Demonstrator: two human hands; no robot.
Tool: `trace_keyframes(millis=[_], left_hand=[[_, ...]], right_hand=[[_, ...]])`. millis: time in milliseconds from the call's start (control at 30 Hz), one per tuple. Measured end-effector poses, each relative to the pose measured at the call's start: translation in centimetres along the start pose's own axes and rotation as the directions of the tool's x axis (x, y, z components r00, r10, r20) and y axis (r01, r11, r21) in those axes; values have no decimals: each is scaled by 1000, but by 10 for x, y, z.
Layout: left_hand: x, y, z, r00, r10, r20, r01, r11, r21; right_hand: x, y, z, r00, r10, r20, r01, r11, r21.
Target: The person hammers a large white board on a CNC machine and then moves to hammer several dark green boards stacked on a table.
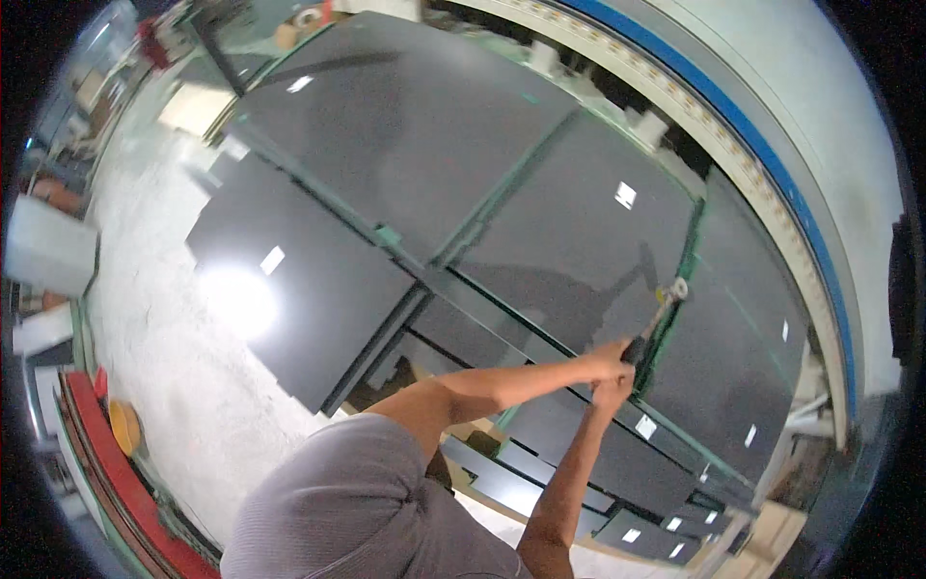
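Observation:
With both hands I grip what looks like a mallet, its black handle [634,350] angled away from me. My left hand [604,360] closes around the handle, and my right hand [614,388] is wrapped just below it. The mallet's small head [679,289] looks pale with a yellow part. It appears over the seam between a large dark panel [579,222] and another dark panel [738,338] on the right; whether it touches them I cannot tell. Green edging runs along this seam. Several panels carry white labels.
A long pale machine beam with a blue stripe [772,159] curves along the far right. Another dark panel [318,251] juts out over the pale floor [154,289] at left. Narrow dark strips [569,434] lie near my arms. A red-edged stack [125,473] stands lower left.

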State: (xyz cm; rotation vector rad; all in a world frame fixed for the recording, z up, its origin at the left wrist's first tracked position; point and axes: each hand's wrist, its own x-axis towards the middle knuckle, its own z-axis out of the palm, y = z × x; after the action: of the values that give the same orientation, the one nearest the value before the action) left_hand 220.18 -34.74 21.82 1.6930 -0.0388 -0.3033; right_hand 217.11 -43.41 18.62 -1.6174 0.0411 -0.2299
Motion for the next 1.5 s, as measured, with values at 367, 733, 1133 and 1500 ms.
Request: trace_keyframes(millis=[367,733,1133,1500], left_hand=[[-264,-36,-27,830,-276,486,526,677,-514],[-480,-77,1,798,-597,88,424,451,-785],[-534,-104,-30,728,-630,-270,283,635,-718],[-535,-155,-116,841,-528,-122,278,614,-738]], right_hand=[[-242,-125,-54,747,470,471,-111,786,-609],[-323,-159,-24,164,304,938,675,659,-331],[-403,-135,22,221,410,885,526,714,-462],[-427,-152,123,295,539,789,518,603,-607]])
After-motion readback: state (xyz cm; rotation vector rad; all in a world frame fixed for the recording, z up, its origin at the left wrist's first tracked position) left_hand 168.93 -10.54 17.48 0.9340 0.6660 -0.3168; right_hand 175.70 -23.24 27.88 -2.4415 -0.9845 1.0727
